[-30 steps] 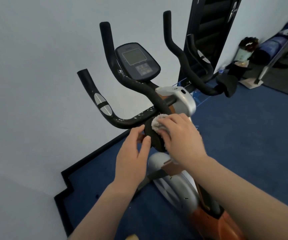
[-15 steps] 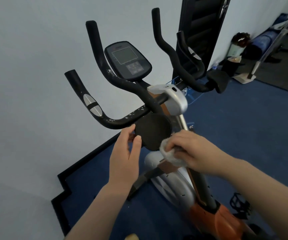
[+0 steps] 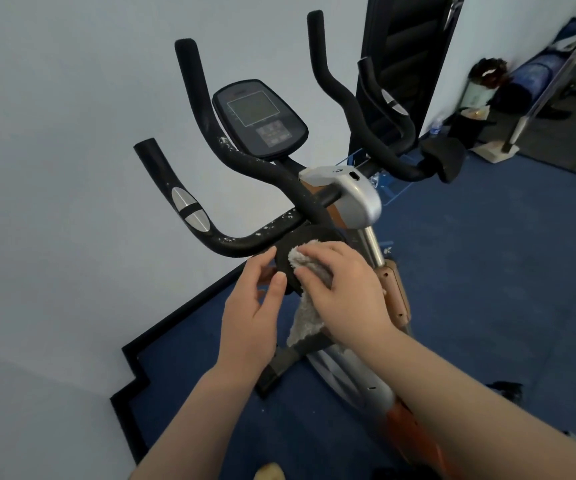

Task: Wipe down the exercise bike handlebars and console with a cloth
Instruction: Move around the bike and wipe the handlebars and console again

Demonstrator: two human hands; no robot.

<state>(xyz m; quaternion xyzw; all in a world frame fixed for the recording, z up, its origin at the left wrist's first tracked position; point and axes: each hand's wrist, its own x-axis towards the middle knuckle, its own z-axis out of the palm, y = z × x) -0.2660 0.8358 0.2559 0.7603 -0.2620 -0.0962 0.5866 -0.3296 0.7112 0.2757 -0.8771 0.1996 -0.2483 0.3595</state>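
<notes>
The exercise bike's black foam handlebars (image 3: pixel 245 168) rise in front of me, flecked with white specks near the bend. Between them sits the dark oval console (image 3: pixel 260 119). Below the bars is a round black pad (image 3: pixel 288 252). My right hand (image 3: pixel 343 289) presses a fluffy off-white cloth (image 3: pixel 309 308) flat against that pad, and the cloth's tail hangs down. My left hand (image 3: pixel 252 313) touches the pad's left edge with thumb and fingertips, steadying it.
A white wall (image 3: pixel 72 168) stands close on the left, with a black skirting (image 3: pixel 130 375) along the blue carpet (image 3: pixel 487 271). A second black pad (image 3: pixel 442 157) hangs on the right bar. A dark panel (image 3: pixel 408 46) and assorted items (image 3: pixel 487 84) stand at the back right.
My right hand has come back up from below the pad and now presses the cloth onto the pad's face. My left hand has stayed at the pad's left edge.
</notes>
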